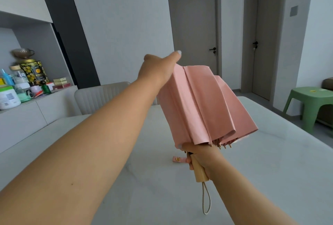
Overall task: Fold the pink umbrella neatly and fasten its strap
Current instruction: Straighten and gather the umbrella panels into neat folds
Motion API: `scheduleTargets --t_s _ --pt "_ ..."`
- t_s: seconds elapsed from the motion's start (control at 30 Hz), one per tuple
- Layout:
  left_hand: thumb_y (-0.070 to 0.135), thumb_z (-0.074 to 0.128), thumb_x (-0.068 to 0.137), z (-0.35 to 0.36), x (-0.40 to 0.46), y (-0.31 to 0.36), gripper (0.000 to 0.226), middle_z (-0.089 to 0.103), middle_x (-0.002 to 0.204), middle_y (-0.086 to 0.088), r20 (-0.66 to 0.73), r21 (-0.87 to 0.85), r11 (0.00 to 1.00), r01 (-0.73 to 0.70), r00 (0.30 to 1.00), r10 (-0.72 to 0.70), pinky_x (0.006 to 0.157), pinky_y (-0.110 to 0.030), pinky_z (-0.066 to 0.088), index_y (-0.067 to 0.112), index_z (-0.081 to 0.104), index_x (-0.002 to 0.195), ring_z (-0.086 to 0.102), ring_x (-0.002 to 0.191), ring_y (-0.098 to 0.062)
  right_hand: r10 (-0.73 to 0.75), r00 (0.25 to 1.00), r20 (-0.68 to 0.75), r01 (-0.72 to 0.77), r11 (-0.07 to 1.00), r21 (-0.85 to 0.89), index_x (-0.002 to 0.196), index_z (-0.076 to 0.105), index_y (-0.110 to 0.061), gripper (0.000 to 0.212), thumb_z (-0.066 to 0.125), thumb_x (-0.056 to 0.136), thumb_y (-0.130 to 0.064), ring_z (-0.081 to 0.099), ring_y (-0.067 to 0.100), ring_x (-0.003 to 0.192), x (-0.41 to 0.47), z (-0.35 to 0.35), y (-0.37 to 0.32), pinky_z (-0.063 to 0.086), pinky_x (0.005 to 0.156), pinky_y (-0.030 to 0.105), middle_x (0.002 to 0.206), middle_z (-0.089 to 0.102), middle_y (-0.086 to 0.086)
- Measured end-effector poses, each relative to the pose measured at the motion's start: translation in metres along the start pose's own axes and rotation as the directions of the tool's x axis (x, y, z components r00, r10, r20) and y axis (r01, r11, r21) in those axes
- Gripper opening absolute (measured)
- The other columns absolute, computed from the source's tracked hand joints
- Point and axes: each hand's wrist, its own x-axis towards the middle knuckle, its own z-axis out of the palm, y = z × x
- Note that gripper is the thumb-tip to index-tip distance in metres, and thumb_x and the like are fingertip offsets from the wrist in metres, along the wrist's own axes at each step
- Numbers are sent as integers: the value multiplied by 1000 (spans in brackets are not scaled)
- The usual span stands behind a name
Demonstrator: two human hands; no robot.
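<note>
Head view: right hand point(201, 156) clasps pink umbrella point(201, 106) handle; outstretched left hand point(158, 69) touches canopy top, grip seemingly hidden.

Right hand point(201, 154) grips pink umbrella point(203, 106); left hand point(156, 69) touches it.

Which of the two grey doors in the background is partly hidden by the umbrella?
The left door, with its handle at its right edge: the pink umbrella covers its lower part. The right door stands clear of the canopy.

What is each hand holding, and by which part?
The right hand grips the pink umbrella by its wooden handle. The left hand holds the top end of the folded canopy; its fingers are hidden behind the fabric.
</note>
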Motion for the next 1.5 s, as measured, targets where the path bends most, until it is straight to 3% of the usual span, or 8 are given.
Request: scheduleTargets --t_s 0.17,0.43,0.67,1.1,1.2,1.33,1.43,1.5 --pt "29 40 99 17 -7 -13 25 62 116 -14 -72 339 940 -38 995 67 78 -31 39 9 55 104 57 99 -34 -12 1000 14 11 1000 19 84 60 0 16 72 77 -7 50 16 41 1 0 0 43 44 26 63 54 10" --pt "34 34 104 20 11 -61 35 65 99 -17 -203 308 948 -85 967 152 67 -34 36 9 50 84 61 94 -37 -221 913 342 129 954 270 83 59 1 23 77 70 1 48 14 39 -9 -7 1 41 38 24 49 50 7" --pt "34 34 104 20 9 -80 31 60 96 -7 -292 177 979 -98 945 147 71 -33 38 6 48 99 59 94 -32 -403 708 580 105 872 478 93 54 0 75 95 43 -38 47 12 47 -5 -3 5 43 37 22 76 54 10" --pt "23 46 97 29 -9 -78 35 42 129 -15 -456 235 967 -95 869 195 78 -39 44 18 43 131 51 106 -33 -207 963 175 196 978 77 87 58 -1 21 67 84 -20 48 22 43 -14 2 0 45 46 29 55 53 12" --pt "39 46 95 45 -21 -72 55 36 141 -15 -297 247 968 -48 947 123 99 -45 42 15 35 143 40 124 -35 -235 960 149 231 972 44 86 59 -3 17 66 84 -18 50 22 42 -14 3 0 46 46 29 55 54 12" --pt "74 55 69 51 -17 -83 103 47 139 -8 108 -272 890 366 931 -350 101 -50 43 24 18 151 52 119 -34 -286 943 172 280 958 58 89 58 -1 7 60 86 -6 52 21 41 -17 4 -3 45 44 28 59 51 17" --pt "84 72 31 50 -6 -101 130 67 122 -5 329 -449 719 530 847 -419 95 -50 49 23 43 142 65 106 -32 -251 942 222 239 968 82 88 56 1 7 58 87 -6 55 19 39 -20 4 -4 42 45 29 60 48 17" --pt "80 76 30 53 2 -116 112 73 110 -5 380 -474 696 540 838 -391 94 -51 50 24 60 126 69 100 -33 -208 949 237 195 978 77 85 56 1 10 59 87 -8 58 18 40 -20 3 -4 41 46 29 59 49 16"
